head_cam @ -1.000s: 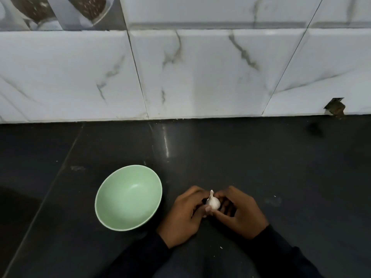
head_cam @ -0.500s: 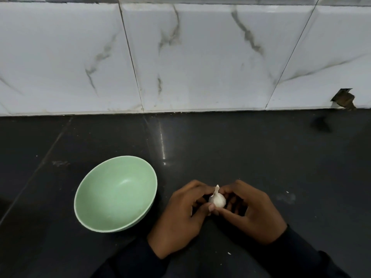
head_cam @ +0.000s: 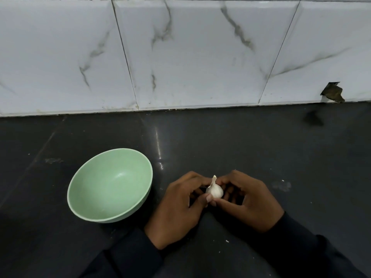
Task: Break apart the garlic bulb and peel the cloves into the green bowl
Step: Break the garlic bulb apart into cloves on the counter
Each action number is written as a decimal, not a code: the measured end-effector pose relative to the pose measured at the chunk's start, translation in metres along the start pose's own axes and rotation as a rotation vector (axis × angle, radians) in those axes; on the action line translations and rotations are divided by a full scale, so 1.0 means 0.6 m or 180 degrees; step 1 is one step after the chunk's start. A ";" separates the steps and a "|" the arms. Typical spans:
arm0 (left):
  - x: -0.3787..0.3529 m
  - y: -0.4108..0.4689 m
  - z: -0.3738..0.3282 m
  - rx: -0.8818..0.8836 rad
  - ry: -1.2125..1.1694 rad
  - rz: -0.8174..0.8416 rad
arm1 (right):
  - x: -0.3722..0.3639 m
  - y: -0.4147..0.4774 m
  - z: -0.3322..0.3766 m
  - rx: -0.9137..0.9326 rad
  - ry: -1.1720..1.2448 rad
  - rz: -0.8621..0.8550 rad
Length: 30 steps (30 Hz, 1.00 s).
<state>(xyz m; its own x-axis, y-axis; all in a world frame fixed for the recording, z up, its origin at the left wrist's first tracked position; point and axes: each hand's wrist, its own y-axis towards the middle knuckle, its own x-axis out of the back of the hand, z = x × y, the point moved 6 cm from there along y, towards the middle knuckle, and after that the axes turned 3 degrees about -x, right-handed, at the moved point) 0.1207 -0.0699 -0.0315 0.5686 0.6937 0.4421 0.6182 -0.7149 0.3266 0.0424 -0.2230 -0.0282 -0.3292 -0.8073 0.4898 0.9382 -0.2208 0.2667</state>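
**Two grips pinch one whole bulb, right of the bowl**

Both hands meet at the near middle of the dark table (head_cam: 251, 141). The bulb (head_cam: 215, 191) sits between them. The left grip (head_cam: 176, 211) curls round it from the left, with the thumb tip pressed on its near side. The right grip (head_cam: 251, 203) pinches it from the right, thumb along the near side and fingers curled behind. The bulb is white and whole in its skin, and its papery stem points up and far. Whether it touches the table or is held just above it cannot be told.

The bowl (head_cam: 69, 199) stands upright on the table just left of the left grip, its pale green inside facing the camera. Dark sleeves (head_cam: 311, 251) cover both wrists. A few white flecks (head_cam: 227, 241) lie on the table near the arms, and a pale smudge (head_cam: 282, 185) lies right of the hands.

At the far side rises a wall (head_cam: 190, 57) of white, grey-veined tiles. A broken hole (head_cam: 332, 92) shows low in the wall at far right.
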 end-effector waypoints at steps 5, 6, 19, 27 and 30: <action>-0.001 -0.005 -0.005 -0.0072 0.0126 -0.0006 | -0.002 -0.008 0.001 0.0046 0.0028 -0.0038; -0.001 -0.006 -0.005 -0.0092 0.0148 -0.0010 | -0.002 -0.009 0.001 0.0063 0.0026 -0.0064; -0.008 -0.018 0.003 -0.0250 0.0145 -0.0184 | -0.003 -0.020 -0.002 0.0153 0.0082 -0.0182; -0.007 -0.032 0.001 -0.0172 0.0109 -0.0260 | -0.006 -0.021 0.000 0.0108 -0.0105 -0.0157; -0.007 -0.031 0.003 -0.0056 0.0042 -0.0260 | -0.005 -0.021 -0.006 -0.0013 -0.0118 -0.0163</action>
<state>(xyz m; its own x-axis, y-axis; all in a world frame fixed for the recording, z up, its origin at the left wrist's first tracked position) 0.1079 -0.0596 -0.0411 0.5094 0.7486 0.4243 0.6527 -0.6575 0.3765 0.0322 -0.2198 -0.0357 -0.3804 -0.7741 0.5060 0.9204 -0.2635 0.2888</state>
